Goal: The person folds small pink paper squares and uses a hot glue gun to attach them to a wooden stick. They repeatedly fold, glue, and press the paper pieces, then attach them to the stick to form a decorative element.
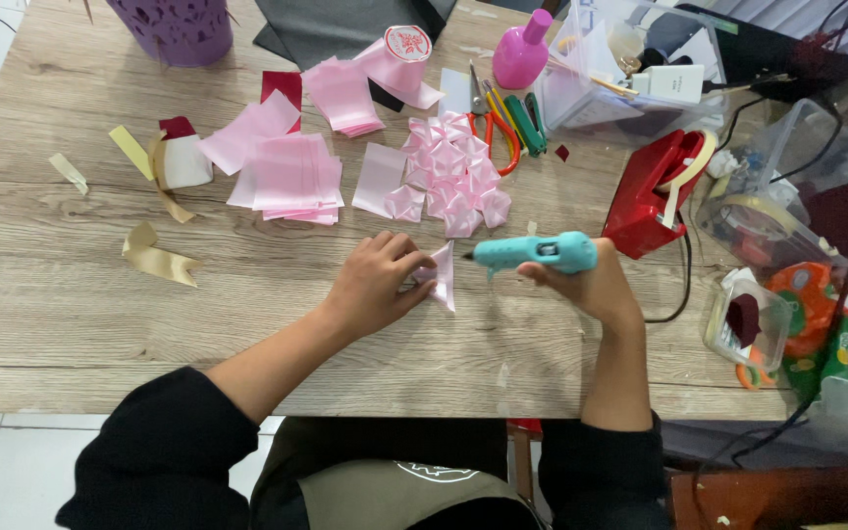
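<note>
The left hand [373,285] pinches a shiny pink folded ribbon piece [444,276] on the wooden surface [71,294]; right-hand fingers [581,280] wrap a blue plastic glue gun [539,252].

One camera only, worn on the person's head, looking almost straight down at the wooden table [71,294]. The table's near edge runs across the lower part of the frame, with floor tiles at lower left. The view is close: both forearms enter from the bottom, and the left hand [375,285] and right hand [586,285] sit near centre.
</note>
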